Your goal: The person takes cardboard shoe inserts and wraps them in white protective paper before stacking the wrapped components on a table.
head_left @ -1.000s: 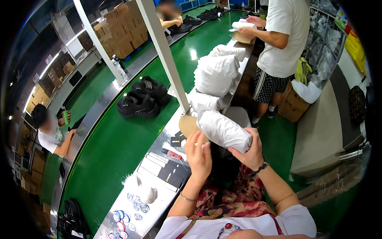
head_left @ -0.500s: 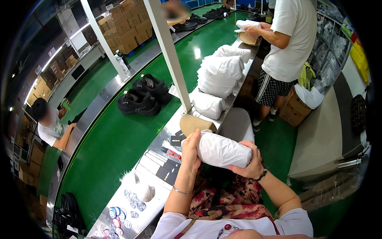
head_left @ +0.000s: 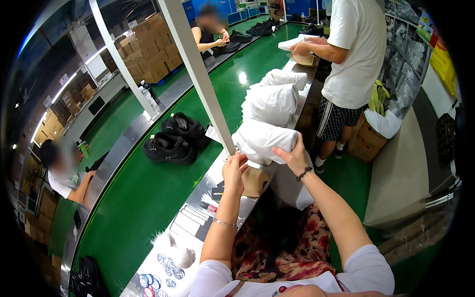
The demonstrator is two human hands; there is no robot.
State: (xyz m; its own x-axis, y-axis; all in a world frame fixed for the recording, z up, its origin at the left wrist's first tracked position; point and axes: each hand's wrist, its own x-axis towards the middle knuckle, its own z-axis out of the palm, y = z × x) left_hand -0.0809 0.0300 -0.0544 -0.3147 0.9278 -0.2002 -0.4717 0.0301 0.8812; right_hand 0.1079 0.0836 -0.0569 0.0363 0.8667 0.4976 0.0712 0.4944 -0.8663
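My right hand (head_left: 293,157) grips the near right end of a white paper-wrapped bundle (head_left: 264,137). The bundle is over another white wrapped bundle, part of which shows beneath it, just right of the white post. Near the post's foot, my left hand (head_left: 233,172) is off the bundle, its fingers loosely bent and apart, holding nothing that I can see. A tan curved pad (head_left: 255,181) lies on the metal ledge beside the left hand. Behind the held bundle stands a pile of white wrapped bundles (head_left: 271,103).
Black shoes (head_left: 170,143) sit on the green conveyor (head_left: 133,190). White post (head_left: 198,74) rises from the ledge. Cards (head_left: 190,220), white fibre tufts (head_left: 179,255) and round stickers (head_left: 148,281) lie at the near left. A co-worker (head_left: 354,54) in a white shirt handles white paper at the right.
The wrapped bundle has gone forward and up from near my body to the other bundles. My left hand has let go of it; my right hand still grips it.
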